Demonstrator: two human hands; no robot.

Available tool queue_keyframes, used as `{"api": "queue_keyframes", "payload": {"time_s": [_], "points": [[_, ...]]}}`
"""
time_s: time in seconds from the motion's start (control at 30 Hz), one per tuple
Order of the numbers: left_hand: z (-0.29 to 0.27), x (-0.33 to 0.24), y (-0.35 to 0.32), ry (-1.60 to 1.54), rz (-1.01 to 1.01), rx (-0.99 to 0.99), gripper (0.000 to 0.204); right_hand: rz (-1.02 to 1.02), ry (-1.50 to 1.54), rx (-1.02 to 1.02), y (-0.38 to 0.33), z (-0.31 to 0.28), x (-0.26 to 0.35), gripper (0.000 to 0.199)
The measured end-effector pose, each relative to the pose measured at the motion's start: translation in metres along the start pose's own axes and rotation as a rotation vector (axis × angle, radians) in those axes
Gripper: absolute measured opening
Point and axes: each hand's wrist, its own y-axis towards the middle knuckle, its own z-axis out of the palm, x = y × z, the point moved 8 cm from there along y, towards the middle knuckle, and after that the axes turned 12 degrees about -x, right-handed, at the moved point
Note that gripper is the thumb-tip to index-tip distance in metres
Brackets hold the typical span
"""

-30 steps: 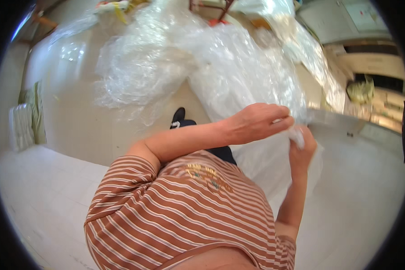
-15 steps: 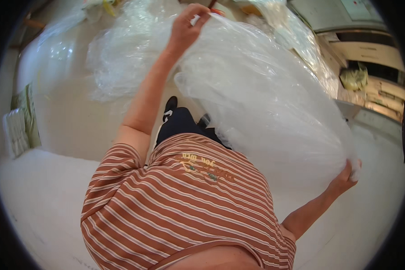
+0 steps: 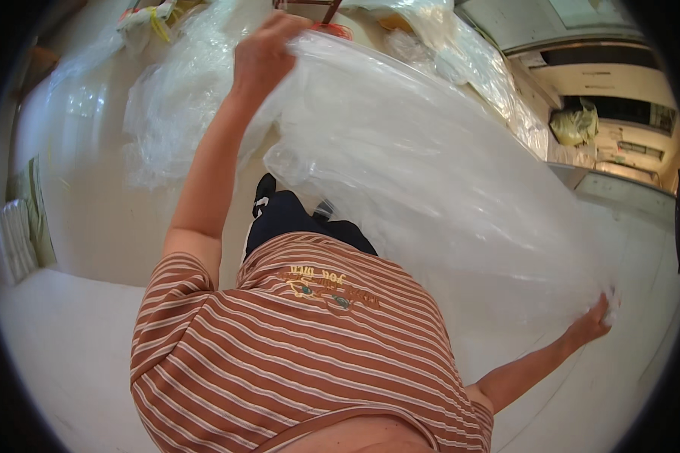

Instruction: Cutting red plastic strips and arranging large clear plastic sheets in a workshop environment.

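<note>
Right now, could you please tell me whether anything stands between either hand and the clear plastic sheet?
Nothing visible does: the left hand grips the plastic sheet directly at its upper left in this view, the right hand at its lower right.

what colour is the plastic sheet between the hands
The plastic sheet is translucent, whitish; best in the head view.

And it's plastic all the way: the sheet point(image 3: 408, 151) looks thin, milky and smooth, glossy streaks running along it! Far left, the film heap point(image 3: 177, 106) glitters, crinkled and shiny; far right, a plastic strip point(image 3: 499, 87) gleams almost silver. Near, the striped shirt point(image 3: 279, 362) is matt cloth, dark trousers point(image 3: 291, 215) likewise matt, while the floor point(image 3: 91, 204) at left looks smooth, softly shining.
</note>
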Motion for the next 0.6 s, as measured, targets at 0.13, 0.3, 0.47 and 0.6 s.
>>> {"api": "queue_keyframes", "payload": {"time_s": [0.13,0.3,0.47,0.6], "points": [[-0.035,0.153,-0.027,0.297,-0.067,-0.478,0.019,0.010,-0.129,-0.043,0.007,-0.009,-0.017,0.027],[-0.126,0.399,-0.126,-0.682,-1.059,-1.239,0.020,-0.083,-0.226,-0.029,0.015,-0.006,-0.048,0.030],[-0.298,0.469,-0.227,-0.420,-0.965,-0.980,0.020,-0.036,-0.202,-0.034,0.016,0.013,-0.098,0.032],[-0.358,0.380,-0.394,-0.192,-0.941,-0.707,0.021,-0.079,-0.224,-0.084,0.017,0.012,-0.086,0.032]]}}
